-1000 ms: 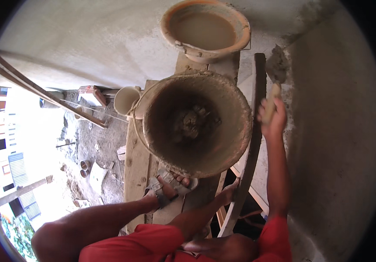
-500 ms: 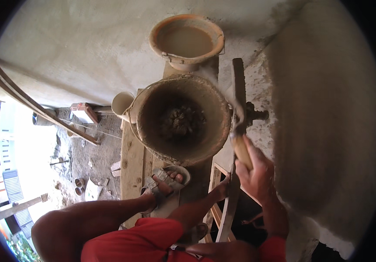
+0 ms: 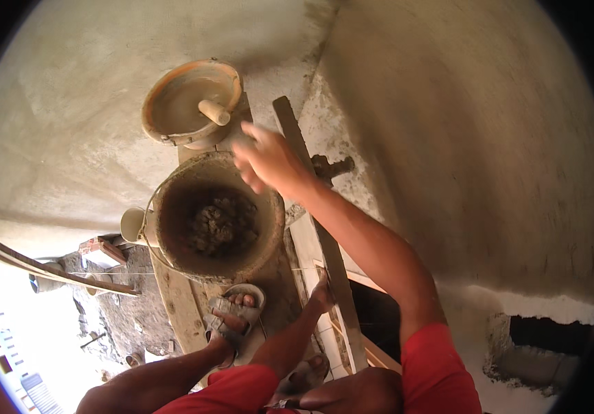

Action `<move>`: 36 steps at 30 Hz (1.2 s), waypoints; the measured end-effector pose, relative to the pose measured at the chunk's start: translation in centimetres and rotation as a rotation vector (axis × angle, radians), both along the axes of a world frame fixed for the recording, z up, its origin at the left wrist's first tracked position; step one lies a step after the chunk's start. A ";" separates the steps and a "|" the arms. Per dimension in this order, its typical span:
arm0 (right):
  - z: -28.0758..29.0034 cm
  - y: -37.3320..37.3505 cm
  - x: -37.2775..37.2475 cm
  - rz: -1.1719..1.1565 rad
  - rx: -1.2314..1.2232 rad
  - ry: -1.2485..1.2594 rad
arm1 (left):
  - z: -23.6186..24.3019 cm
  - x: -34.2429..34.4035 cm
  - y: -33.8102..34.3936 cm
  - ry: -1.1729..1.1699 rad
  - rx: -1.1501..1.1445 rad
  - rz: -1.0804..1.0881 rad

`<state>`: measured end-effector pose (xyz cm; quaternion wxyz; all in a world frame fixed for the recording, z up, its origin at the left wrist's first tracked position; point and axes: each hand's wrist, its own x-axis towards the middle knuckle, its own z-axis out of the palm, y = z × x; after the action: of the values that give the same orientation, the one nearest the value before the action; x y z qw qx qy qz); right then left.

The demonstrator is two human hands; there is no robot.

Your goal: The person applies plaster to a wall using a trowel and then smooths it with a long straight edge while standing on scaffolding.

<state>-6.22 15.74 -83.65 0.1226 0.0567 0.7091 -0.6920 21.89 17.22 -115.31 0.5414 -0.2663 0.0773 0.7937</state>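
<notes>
My right hand [image 3: 264,160] reaches over the far right rim of a mortar-crusted bucket [image 3: 269,248]; it is blurred, fingers apart, holding nothing. Dark, lumpy mortar [image 3: 221,221] lies at the bottom of the bucket. Beyond stands an orange-rimmed basin [image 3: 150,103] of cloudy water. A trowel with a pale wooden handle [image 3: 213,112] leans in that basin, its blade hidden. Low in the view, my left hand [image 3: 321,295] grips the edge of a long wooden board [image 3: 331,269]; its fingers are partly hidden.
Bucket and basin stand on a plank platform [image 3: 176,297], where my sandalled feet also rest. A pale cup-like container [image 3: 131,224] sits left of the bucket. Plastered walls [image 3: 462,138] rise ahead and to the right. A dark opening [image 3: 552,336] shows at lower right.
My right hand has let go of the trowel, which now sits in the basin with its handle up. The view has swung right, so the bucket and basin appear further left.
</notes>
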 end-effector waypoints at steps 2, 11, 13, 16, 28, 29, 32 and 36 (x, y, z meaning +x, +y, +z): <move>-0.6 2.2 7.0 0.104 0.100 -0.004 | -0.2 -0.3 0.4 -0.042 -0.122 0.006; -14.2 4.6 52.4 -1.167 -0.038 -0.613 | 0.5 -0.5 -0.1 -0.002 -0.024 0.036; -16.3 1.9 60.1 -1.572 -0.033 -0.735 | 0.4 -0.8 -0.1 -0.012 -0.041 0.039; -20.4 -0.2 69.4 -1.955 -0.269 -0.959 | 0.2 -1.2 0.1 -0.029 -0.080 0.059; -26.2 -0.7 77.0 -2.717 -1.132 -0.157 | 1.3 -1.1 -0.3 -0.003 -0.088 0.084; -26.8 -0.3 77.5 -2.704 -1.131 -0.159 | 1.1 -1.1 -0.3 0.002 -0.129 0.069; -29.0 1.5 83.2 -2.466 -0.624 0.205 | 1.3 -0.2 1.1 0.015 -0.060 0.045; -31.2 0.5 83.8 -2.445 -0.089 -0.041 | 1.5 0.5 1.5 0.104 -0.155 0.084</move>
<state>77.53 16.28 -114.86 -0.5953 0.6922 0.1627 -0.3742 22.37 18.70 -113.77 0.4806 -0.2687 0.1554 0.8201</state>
